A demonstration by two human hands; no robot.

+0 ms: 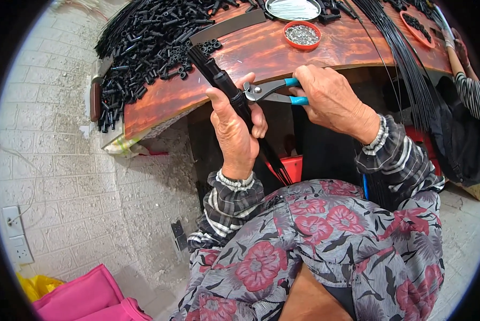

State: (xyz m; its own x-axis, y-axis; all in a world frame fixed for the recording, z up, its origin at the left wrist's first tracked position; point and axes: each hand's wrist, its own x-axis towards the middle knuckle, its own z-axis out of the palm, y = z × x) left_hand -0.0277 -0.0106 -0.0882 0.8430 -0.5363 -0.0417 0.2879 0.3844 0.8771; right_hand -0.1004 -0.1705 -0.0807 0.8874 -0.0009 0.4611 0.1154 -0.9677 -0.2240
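My left hand is wrapped round a bundle of thin black rods, which slants from the table edge down toward my lap. Black plastic tubular fittings sit along the upper part of the bundle, above my thumb. In my right hand is a pair of pliers with blue-green handles, gripped from the right. The pliers' jaws meet the bundle at a black fitting between my left thumb and fingers. What exactly the jaws bite on is too small to make out.
A heap of black tubular parts covers the table's left side, by a flat metal strip. Beyond are a red dish of small metal pieces and a bowl of white sticks. Long black rods overhang right, near another person's striped sleeve.
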